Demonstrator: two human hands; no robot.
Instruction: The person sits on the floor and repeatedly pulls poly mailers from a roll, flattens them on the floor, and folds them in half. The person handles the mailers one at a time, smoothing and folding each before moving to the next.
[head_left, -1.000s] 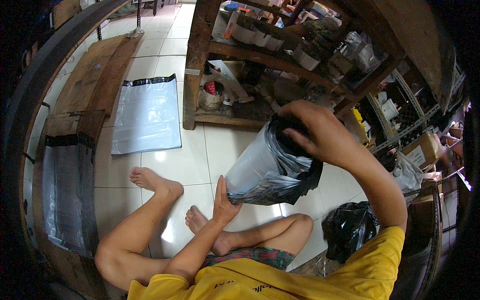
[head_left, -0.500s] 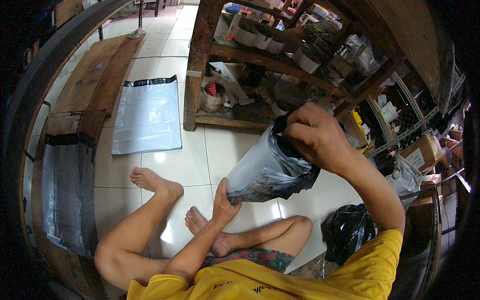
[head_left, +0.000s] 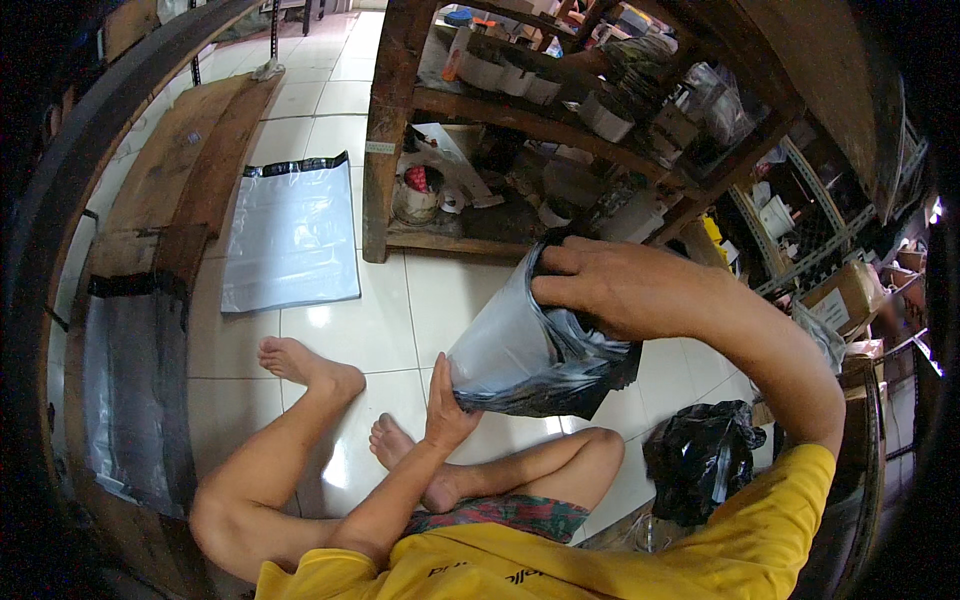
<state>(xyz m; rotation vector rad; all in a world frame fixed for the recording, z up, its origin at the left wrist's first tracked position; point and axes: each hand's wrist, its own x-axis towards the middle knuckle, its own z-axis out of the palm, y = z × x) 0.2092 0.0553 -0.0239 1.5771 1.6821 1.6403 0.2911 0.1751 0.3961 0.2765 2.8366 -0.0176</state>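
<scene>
A curled stack of grey plastic mailing bags [head_left: 500, 335] with dark edges hangs slanted above the floor in front of me. My left hand [head_left: 451, 408] is closed around its lower left end, thumb up along the grey face. At the upper right end, my right hand [head_left: 610, 290] reaches over the stack, its fingers hooked onto the dark top edge. Some of those fingertips are hidden in the folds. On the tiles to the left lies a flat pile of similar bags [head_left: 292, 235], black strip at the far side.
More dark grey bags [head_left: 140, 390] lie on a wooden board [head_left: 160, 200] at the left. A wooden shelf [head_left: 386, 140] full of containers stands ahead. Near my right elbow is a black plastic bag [head_left: 702, 460], with a cardboard box [head_left: 845, 300] farther right.
My right hand has moved slightly left and down over the stack's top edge, the elbow swinging outward to the right. The stack's fanned edges have shifted; my left hand holds the same place.
</scene>
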